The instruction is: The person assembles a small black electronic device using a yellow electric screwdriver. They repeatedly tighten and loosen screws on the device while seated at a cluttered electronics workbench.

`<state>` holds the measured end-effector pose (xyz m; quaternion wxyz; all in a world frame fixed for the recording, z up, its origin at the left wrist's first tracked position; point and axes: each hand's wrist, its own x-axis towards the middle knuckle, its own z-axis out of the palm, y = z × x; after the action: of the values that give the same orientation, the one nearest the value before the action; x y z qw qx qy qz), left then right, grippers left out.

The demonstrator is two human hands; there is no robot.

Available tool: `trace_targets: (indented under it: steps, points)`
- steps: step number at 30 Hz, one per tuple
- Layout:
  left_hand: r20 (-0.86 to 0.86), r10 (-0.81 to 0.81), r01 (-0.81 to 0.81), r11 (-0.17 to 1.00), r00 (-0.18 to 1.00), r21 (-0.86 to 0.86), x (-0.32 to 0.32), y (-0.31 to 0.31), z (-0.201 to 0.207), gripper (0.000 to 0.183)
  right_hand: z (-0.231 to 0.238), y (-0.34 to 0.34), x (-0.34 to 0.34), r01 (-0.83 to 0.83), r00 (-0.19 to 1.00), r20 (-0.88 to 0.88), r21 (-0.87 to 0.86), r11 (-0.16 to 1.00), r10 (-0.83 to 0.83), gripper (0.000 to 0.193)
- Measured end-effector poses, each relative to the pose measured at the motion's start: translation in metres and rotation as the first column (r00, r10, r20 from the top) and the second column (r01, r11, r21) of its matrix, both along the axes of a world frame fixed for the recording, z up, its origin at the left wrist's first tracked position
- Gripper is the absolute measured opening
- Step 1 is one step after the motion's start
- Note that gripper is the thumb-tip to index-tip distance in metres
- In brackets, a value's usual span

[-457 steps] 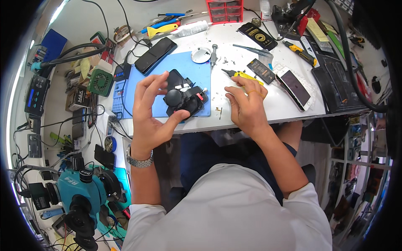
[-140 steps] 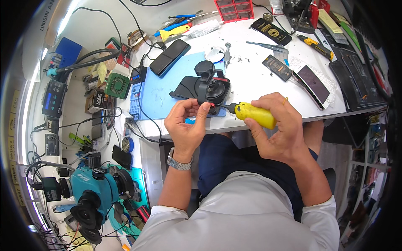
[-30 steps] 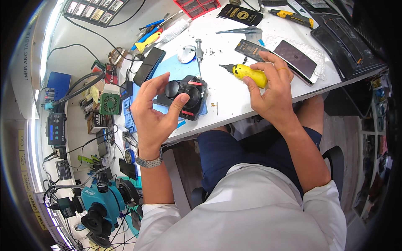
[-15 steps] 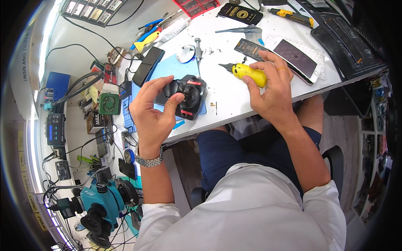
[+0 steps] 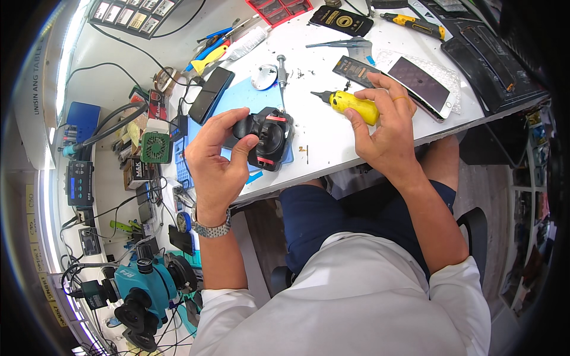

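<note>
My left hand (image 5: 221,151) has its thumb and index finger on either side of a black knob (image 5: 244,126). That knob belongs to a black clamp-like holder with red strips (image 5: 272,141), which stands on a light blue mat (image 5: 237,101); what the holder grips is hidden. Over to the right, a yellow squeeze bottle (image 5: 350,105) with a dark pointed nozzle lies between the thumb and index finger of my right hand (image 5: 386,127). Its nozzle points left, toward the holder. The other right fingers curve loosely above it.
A screwdriver (image 5: 281,71) and a round white dish (image 5: 263,77) lie behind the holder. Dark phones (image 5: 212,95), a white-framed phone (image 5: 420,86) and tweezers (image 5: 335,43) surround the work area. At lower left stands a teal microscope (image 5: 142,291) among cables. The table's front edge (image 5: 332,171) runs before my lap.
</note>
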<state>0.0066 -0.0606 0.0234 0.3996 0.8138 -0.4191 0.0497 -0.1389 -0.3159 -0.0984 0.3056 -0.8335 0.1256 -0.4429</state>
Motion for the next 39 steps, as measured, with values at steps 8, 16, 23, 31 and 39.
trace_targets:
  steps: [8,16,23,31,39]
  points:
    - [0.154,0.039,-0.024,0.995,0.987,-0.096,-0.013,0.001,0.01,0.056,0.0,-0.001,-0.001,-0.002,1.0,-0.004,0.012,1.0,0.002,0.034]
    - [0.225,0.496,-0.246,0.714,0.839,-0.656,-0.042,0.054,0.026,0.024,-0.001,0.0,0.0,-0.003,1.0,-0.007,0.017,1.0,0.003,0.032]
    - [0.195,0.57,-0.217,0.574,0.798,-0.79,-0.056,0.079,0.0,0.058,-0.005,0.001,0.0,0.004,1.0,-0.021,0.005,1.0,-0.003,0.031]
    - [0.117,0.533,-0.123,0.393,0.838,-0.911,-0.09,0.059,0.009,0.051,0.033,0.08,-0.032,-0.404,0.897,0.181,-0.029,0.914,0.403,0.033]
    - [0.152,0.082,0.124,0.272,0.985,-0.954,-0.121,0.022,0.002,0.059,0.058,0.181,-0.045,-0.597,0.05,0.624,0.644,-0.478,0.78,0.069]
